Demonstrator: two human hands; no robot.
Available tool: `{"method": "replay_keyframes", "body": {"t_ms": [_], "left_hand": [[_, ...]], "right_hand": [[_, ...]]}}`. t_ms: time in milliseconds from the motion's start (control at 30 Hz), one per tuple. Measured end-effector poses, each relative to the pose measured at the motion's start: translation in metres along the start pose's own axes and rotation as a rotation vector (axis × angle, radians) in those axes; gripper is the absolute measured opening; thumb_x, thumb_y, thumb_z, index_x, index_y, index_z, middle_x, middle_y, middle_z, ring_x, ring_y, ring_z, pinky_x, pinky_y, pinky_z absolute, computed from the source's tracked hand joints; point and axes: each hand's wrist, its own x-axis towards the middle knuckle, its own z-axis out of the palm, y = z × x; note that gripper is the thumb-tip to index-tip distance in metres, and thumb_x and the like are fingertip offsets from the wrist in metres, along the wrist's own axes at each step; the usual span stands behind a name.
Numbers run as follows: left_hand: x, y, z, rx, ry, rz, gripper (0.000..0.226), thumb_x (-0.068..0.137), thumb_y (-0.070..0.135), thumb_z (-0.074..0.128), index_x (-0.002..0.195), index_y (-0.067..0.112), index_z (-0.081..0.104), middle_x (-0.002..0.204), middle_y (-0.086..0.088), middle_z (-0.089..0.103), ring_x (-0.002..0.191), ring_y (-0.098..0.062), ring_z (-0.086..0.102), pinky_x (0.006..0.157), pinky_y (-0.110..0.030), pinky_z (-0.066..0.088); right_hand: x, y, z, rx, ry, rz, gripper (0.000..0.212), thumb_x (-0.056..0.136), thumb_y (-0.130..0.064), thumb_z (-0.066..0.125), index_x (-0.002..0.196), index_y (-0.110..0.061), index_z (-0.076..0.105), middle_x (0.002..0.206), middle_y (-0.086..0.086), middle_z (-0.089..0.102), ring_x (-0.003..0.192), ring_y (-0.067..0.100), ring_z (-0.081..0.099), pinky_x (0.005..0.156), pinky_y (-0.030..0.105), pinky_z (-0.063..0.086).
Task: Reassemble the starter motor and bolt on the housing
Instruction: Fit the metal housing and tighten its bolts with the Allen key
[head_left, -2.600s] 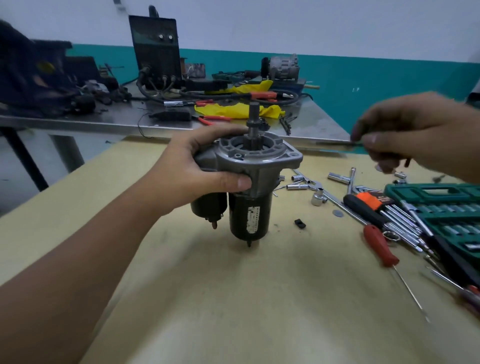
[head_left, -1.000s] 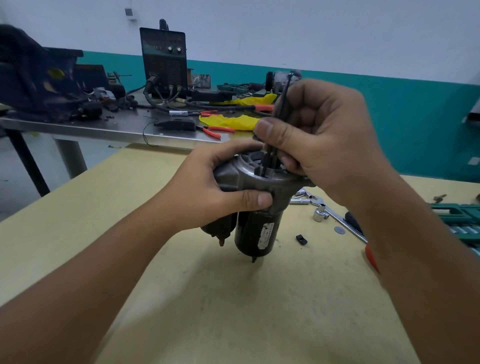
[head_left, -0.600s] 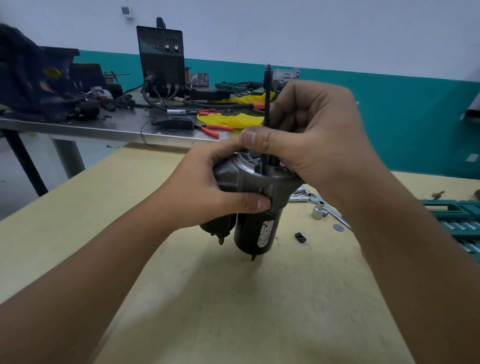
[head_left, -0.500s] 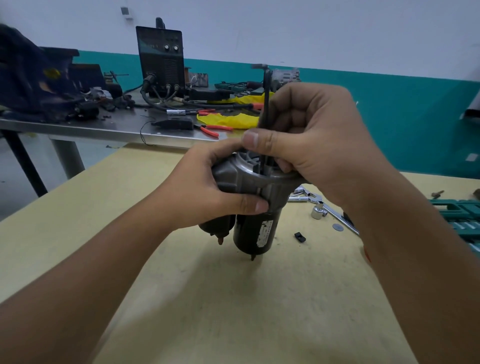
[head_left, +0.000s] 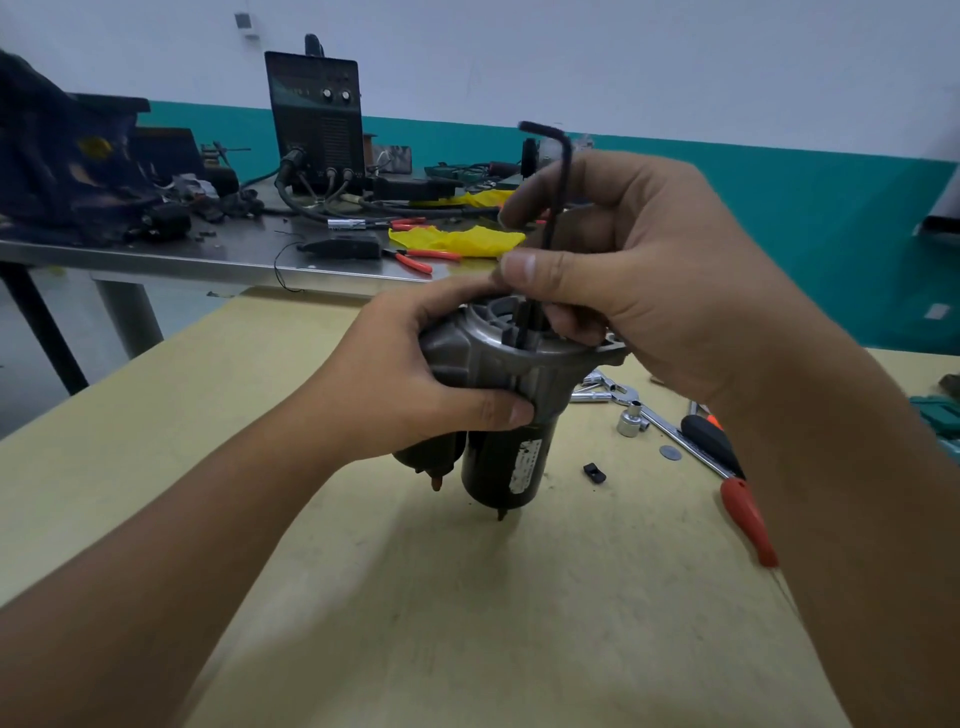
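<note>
The starter motor (head_left: 506, 462) stands upright just above the yellow table (head_left: 467, 597), black body and solenoid down, grey housing (head_left: 483, 353) on top. My left hand (head_left: 410, 384) grips the housing from the left, thumb across its front. A black L-shaped hex key (head_left: 556, 208) stands upright with its long end down inside the housing's top. My right hand (head_left: 654, 275) pinches its shaft between thumb and fingers and hides the housing's right side.
Sockets, a ratchet (head_left: 670, 431), a red-handled screwdriver (head_left: 748, 519) and a small black part (head_left: 594, 473) lie right of the motor. A green tool case (head_left: 935, 415) sits at the right edge. Behind, a steel bench (head_left: 208, 254) holds a welding machine (head_left: 314, 119), pliers and yellow cloth.
My right hand came from the tools on the right with the hex key and set it into the housing top. The key's short arm has since swung round. The left hand's grip is unchanged.
</note>
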Motion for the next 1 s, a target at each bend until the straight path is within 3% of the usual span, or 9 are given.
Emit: {"method": "replay_keyframes", "body": {"t_ms": [167, 233, 300, 367, 467, 600, 667, 833, 1000], "left_hand": [[0.0, 0.0, 0.0, -0.005, 0.005, -0.005, 0.074, 0.063, 0.028, 0.091, 0.131, 0.031, 0.063, 0.112, 0.013, 0.073, 0.1, -0.009, 0.073, 0.08, -0.017, 0.058], [0.0, 0.0, 0.0, 0.015, 0.015, 0.01, 0.074, 0.064, 0.023, 0.092, 0.131, 0.031, 0.063, 0.112, 0.014, 0.073, 0.1, -0.008, 0.073, 0.08, -0.017, 0.057], [0.0, 0.0, 0.002, 0.02, 0.024, 0.017, 0.072, 0.066, 0.017, 0.094, 0.13, 0.029, 0.064, 0.111, 0.013, 0.074, 0.1, -0.009, 0.073, 0.08, -0.018, 0.058], [0.0, 0.001, 0.003, 0.002, 0.04, 0.016, 0.068, 0.066, 0.018, 0.094, 0.126, 0.03, 0.066, 0.109, 0.012, 0.076, 0.099, -0.011, 0.074, 0.08, -0.019, 0.058], [0.0, 0.002, 0.003, -0.001, 0.048, 0.028, 0.067, 0.064, 0.023, 0.093, 0.124, 0.037, 0.066, 0.11, 0.014, 0.075, 0.1, -0.008, 0.074, 0.08, -0.016, 0.057], [0.0, 0.002, 0.003, 0.024, 0.06, 0.033, 0.073, 0.063, 0.012, 0.096, 0.126, 0.035, 0.066, 0.111, 0.014, 0.075, 0.101, -0.006, 0.073, 0.08, -0.014, 0.055], [0.0, 0.002, 0.005, 0.029, 0.061, 0.033, 0.074, 0.063, 0.015, 0.097, 0.128, 0.032, 0.066, 0.111, 0.014, 0.075, 0.102, -0.007, 0.073, 0.081, -0.015, 0.056], [-0.001, 0.004, 0.006, -0.027, 0.056, -0.001, 0.068, 0.061, 0.035, 0.091, 0.124, 0.031, 0.067, 0.109, 0.008, 0.076, 0.1, -0.014, 0.074, 0.08, -0.021, 0.059], [-0.001, 0.004, 0.005, -0.004, 0.057, -0.003, 0.072, 0.06, 0.037, 0.09, 0.128, 0.034, 0.066, 0.111, 0.013, 0.075, 0.102, -0.01, 0.073, 0.083, -0.02, 0.058]], "right_hand": [[-0.001, -0.003, -0.01, 0.047, -0.095, 0.051, 0.007, 0.092, -0.001, 0.067, 0.094, -0.007, 0.068, 0.076, 0.014, 0.076, 0.056, 0.019, 0.068, 0.049, 0.026, 0.053], [-0.001, -0.002, -0.007, 0.021, -0.04, 0.052, 0.009, 0.084, -0.009, 0.075, 0.089, -0.007, 0.068, 0.073, 0.015, 0.075, 0.053, 0.018, 0.067, 0.045, 0.026, 0.052], [-0.001, 0.001, 0.0, -0.045, 0.064, 0.031, 0.026, 0.07, -0.021, 0.085, 0.082, -0.008, 0.066, 0.067, 0.015, 0.072, 0.043, 0.013, 0.058, 0.039, 0.022, 0.044], [0.001, 0.003, 0.006, -0.094, 0.123, 0.004, 0.028, 0.071, -0.02, 0.089, 0.079, -0.01, 0.064, 0.059, 0.008, 0.067, 0.04, 0.01, 0.053, 0.038, 0.02, 0.041], [0.001, 0.0, 0.0, -0.067, 0.022, 0.036, 0.018, 0.076, -0.016, 0.085, 0.086, -0.016, 0.069, 0.066, 0.005, 0.073, 0.048, 0.013, 0.063, 0.043, 0.024, 0.047], [-0.002, -0.005, -0.014, 0.046, -0.115, 0.099, 0.014, 0.087, -0.001, 0.071, 0.098, -0.01, 0.068, 0.08, 0.014, 0.077, 0.06, 0.018, 0.07, 0.05, 0.025, 0.053], [-0.002, -0.004, -0.012, 0.003, -0.077, 0.091, 0.012, 0.086, -0.002, 0.075, 0.09, -0.011, 0.068, 0.075, 0.012, 0.076, 0.055, 0.017, 0.068, 0.047, 0.024, 0.051], [0.0, 0.003, 0.008, -0.202, 0.149, -0.013, 0.03, 0.072, -0.021, 0.092, 0.071, -0.019, 0.062, 0.055, -0.004, 0.065, 0.042, 0.004, 0.054, 0.042, 0.019, 0.042], [-0.002, -0.006, -0.008, -0.067, -0.07, 0.062, 0.013, 0.088, -0.006, 0.076, 0.089, -0.016, 0.07, 0.073, 0.006, 0.076, 0.054, 0.016, 0.067, 0.048, 0.024, 0.051]]}}
